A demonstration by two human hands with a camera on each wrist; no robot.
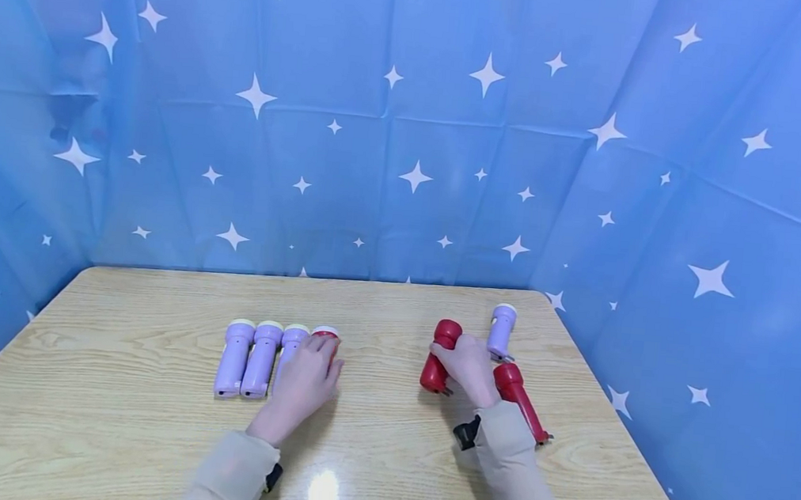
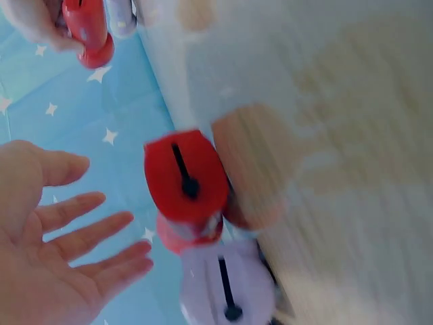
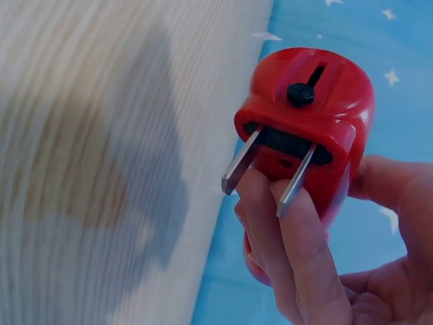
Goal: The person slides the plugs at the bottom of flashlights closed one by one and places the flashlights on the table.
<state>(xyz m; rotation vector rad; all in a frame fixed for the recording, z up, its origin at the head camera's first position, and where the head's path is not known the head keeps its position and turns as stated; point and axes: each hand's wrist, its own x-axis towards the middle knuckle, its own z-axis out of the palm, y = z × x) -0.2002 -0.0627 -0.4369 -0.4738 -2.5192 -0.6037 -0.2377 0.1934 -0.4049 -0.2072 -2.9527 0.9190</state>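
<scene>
A blue curtain point(image 1: 411, 124) with white stars fills the head view from 9 o'clock through 12 to 3. In front of it spreads the wood-grained surface point(image 1: 383, 447). Two pale sleeves point(image 1: 524, 471) reach over it from 7 and 5 o'clock. The right hand point(image 1: 470, 366) has its fingers curled around a red flashlight point(image 1: 436, 375), at 9 o'clock from that hand. The left hand point(image 1: 305, 381) holds its fingers wide and straight at one end of a row of flashlights; I cannot tell whether they touch anything. In that row, three lavender flashlights point(image 1: 262, 359) lie side by side around 10 o'clock from the left hand, and the end red flashlight point(image 1: 326, 333) is at 1 o'clock. From the right hand, another red flashlight point(image 1: 522, 400) lies at 4 o'clock, a lone lavender flashlight point(image 1: 501, 330) at 1. The gripped flashlight's end recess point(image 3: 279, 141) houses two metal prongs point(image 3: 242, 162), sticking out, near a black slider point(image 3: 300, 95).
</scene>
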